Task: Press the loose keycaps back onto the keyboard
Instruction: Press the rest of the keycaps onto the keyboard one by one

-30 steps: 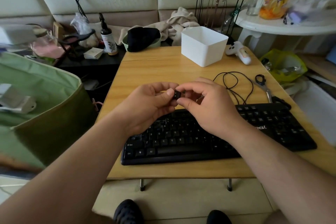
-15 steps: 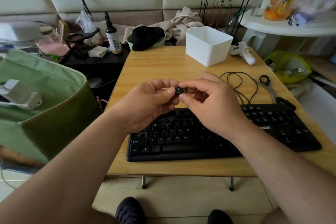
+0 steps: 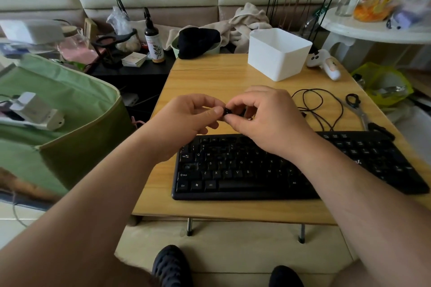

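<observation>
A black keyboard (image 3: 245, 170) lies across the near part of a small wooden table (image 3: 210, 77); a few gaps show among its left keys. Above its top edge both hands meet around a small black keycap (image 3: 226, 110). My left hand (image 3: 186, 121) touches the keycap with thumb and forefinger from the left. My right hand (image 3: 268, 119) pinches it between thumb and forefinger from the right, with more dark pieces half hidden in its curled fingers.
A white plastic box (image 3: 278, 53) stands at the table's far side, a white controller (image 3: 325, 63) to its right. A black cable (image 3: 319, 109) and scissors (image 3: 359, 112) lie right of the hands. A green bag (image 3: 58, 123) sits left of the table.
Both hands stay together on the keycap above the keyboard, turning it slightly. The view has shifted, so the table sits further right in the frame.
</observation>
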### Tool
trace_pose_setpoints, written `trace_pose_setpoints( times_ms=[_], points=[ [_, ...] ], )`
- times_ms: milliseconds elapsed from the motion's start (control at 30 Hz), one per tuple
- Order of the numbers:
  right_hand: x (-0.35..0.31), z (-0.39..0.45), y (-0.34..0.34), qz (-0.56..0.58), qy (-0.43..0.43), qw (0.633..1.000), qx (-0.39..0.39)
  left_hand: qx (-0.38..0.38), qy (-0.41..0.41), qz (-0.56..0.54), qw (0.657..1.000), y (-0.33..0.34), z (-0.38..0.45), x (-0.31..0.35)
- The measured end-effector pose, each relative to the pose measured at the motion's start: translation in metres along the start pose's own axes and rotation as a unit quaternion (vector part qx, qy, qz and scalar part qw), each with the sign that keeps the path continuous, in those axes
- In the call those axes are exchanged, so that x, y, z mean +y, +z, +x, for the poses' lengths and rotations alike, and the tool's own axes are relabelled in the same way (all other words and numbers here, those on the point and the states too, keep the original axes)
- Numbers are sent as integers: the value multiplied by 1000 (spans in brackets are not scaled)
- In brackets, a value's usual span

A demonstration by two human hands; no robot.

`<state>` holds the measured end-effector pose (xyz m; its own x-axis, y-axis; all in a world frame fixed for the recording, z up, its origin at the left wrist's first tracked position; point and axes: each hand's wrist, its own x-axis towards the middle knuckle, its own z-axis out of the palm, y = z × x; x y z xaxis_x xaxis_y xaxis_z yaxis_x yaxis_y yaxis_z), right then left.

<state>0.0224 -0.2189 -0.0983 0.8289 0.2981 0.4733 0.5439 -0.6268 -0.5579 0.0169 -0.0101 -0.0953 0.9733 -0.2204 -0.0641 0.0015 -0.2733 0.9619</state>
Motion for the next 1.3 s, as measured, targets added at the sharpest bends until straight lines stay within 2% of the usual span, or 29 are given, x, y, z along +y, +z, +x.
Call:
trace_pose_setpoints(
  times_ms=[67, 133, 200, 333, 667, 900, 1133, 1300],
  points=[
    [2, 1, -1, -3, 35, 998, -53, 31, 18, 107, 994, -8, -1, -6],
    [6, 1, -5, -24, 73, 991, -112, 63, 28, 219, 973, -18, -1, -15],
    [9, 1, -8, -51, 102, 979, -166, 74, 14, 271, 960, -25, -1, -23],
    [7, 0, -6, -80, 130, 965, -214, 52, -15, 255, 966, -32, 1, -33],
    [-15, 3, 12, -92, 144, 952, -255, 19, -48, 188, 981, -16, 4, -31],
    [-18, 6, 18, -68, 205, 943, -252, -40, -62, 198, 977, -4, 7, -30],
    [-17, 8, 24, -33, 263, 935, -235, -40, -75, 177, 981, -2, 11, -33],
    [-19, 7, 23, -29, 264, 936, -229, -49, -80, 162, 982, -1, 13, -33]
  ],
)
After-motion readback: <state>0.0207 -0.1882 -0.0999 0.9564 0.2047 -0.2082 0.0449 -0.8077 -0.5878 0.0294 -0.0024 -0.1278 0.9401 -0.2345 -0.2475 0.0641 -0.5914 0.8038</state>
